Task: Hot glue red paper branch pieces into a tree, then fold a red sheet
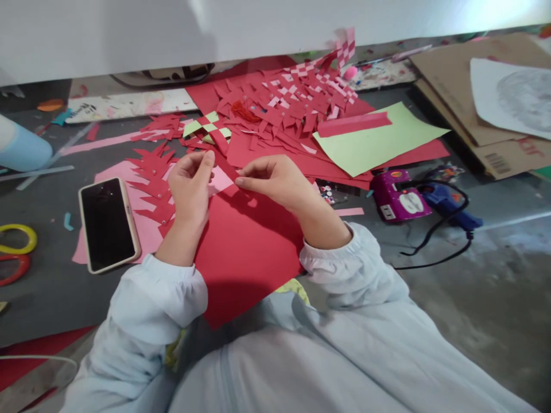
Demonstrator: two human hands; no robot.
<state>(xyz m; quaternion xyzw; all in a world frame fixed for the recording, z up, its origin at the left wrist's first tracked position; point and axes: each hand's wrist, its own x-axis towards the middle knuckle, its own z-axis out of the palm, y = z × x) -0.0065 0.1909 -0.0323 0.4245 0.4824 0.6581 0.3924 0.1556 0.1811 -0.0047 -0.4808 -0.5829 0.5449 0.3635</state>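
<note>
A narrow red paper strip (pixel 225 165) runs slantwise between my two hands. My left hand (pixel 188 186) is closed, with thumb and forefinger at the strip's left edge. Thumb and forefinger of my right hand (pixel 279 180) pinch the strip's lower end. Just beyond the strip lies a small woven piece of light green and red paper (pixel 210 124); whether the two are joined I cannot tell. Under my hands a large red sheet (pixel 247 246) reaches past the table's near edge. A pink paper piece (pixel 221 180) shows between the hands.
A phone (pixel 107 226) lies left on pink paper, beside layered red cutouts (pixel 155 183). Scissors (pixel 17 252) sit at far left. Behind are a pile of red cutouts (pixel 279 97) and a green sheet (pixel 374 140). A purple box (pixel 398 195), a corded blue tool (pixel 450 203) and cardboard (pixel 456 103) occupy the right.
</note>
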